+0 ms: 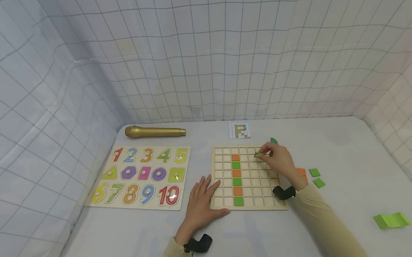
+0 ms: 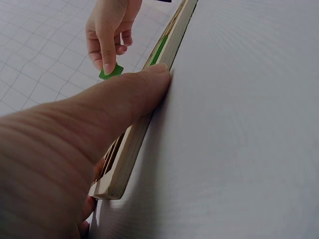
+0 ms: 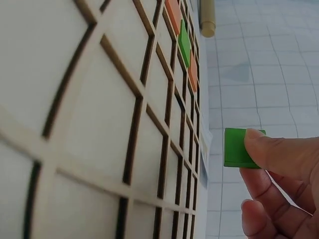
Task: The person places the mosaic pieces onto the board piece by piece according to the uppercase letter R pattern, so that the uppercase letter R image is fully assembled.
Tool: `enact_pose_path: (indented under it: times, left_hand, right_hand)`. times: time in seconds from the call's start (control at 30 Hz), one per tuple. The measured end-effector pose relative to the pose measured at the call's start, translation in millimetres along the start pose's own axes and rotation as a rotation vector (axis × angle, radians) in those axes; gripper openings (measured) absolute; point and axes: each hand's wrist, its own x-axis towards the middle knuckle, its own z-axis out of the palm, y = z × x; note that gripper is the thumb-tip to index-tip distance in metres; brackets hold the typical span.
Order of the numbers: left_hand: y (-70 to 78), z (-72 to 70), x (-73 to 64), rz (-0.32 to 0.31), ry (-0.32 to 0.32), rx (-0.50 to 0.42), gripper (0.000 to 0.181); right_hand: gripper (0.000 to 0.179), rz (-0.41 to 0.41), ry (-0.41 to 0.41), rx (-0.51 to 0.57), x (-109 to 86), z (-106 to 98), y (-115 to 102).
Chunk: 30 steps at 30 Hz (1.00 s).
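Green tile: the green tile is right of centre in the right wrist frame, held clear of the grid board; in the head frame it hangs just right of centre, at the board's upper right part.
Grid cells: the slats stand proud, so the tile would probably seat best if levelled, squared to 1 cell and pressed down lightly; a tilted edge could catch.
Tile column: 6 tiles, orange and green by turns, fill part of a tile column near the middle of the head frame; lowering from the right should avoid nudging them.
Pattern card: the pattern card, upper middle of the head frame, shows small coloured squares, worth checking before choosing a cell.
Right hand: the right hand holds the green tile in a narrow pinch, thumb on 1 face, finger behind; much of the tile's edge is free, which should help placing.
Left hand: the left hand is spread wide and holds no tile; its fingers lie at the board's left side, thumb against the bottom edge. Steady, light pressure there should keep the board from sliding.
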Motion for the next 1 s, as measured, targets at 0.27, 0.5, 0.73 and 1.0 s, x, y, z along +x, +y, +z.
enact_pose_path:
  times: [0.27, 0.5, 0.73, 1.0]
  left_hand:
    - [1.9, -1.6, 0.6, -0.012, -0.016, 0.0, 0.088]
    - [1.9, -2.7, 1.1, -0.003, -0.009, 0.007, 0.087]
    - [1.0, -1.7, 0.7, -0.002, -0.005, 0.001, 0.087]
    - [-0.3, -1.4, -0.1, -0.004, -0.005, 0.004, 0.087]
  right_hand:
    - [0.014, 0.034, -0.098, 0.017, 15.5, 18.0, -6.4]
    - [0.011, 0.057, -0.158, -0.005, 24.2, 26.6, -9.4]
    - [0.01, 0.07, -0.208, 0.0, 28.4, 31.0, -11.1]
    - [0.011, 0.09, -0.246, -0.054, 31.1, 32.7, -11.9]
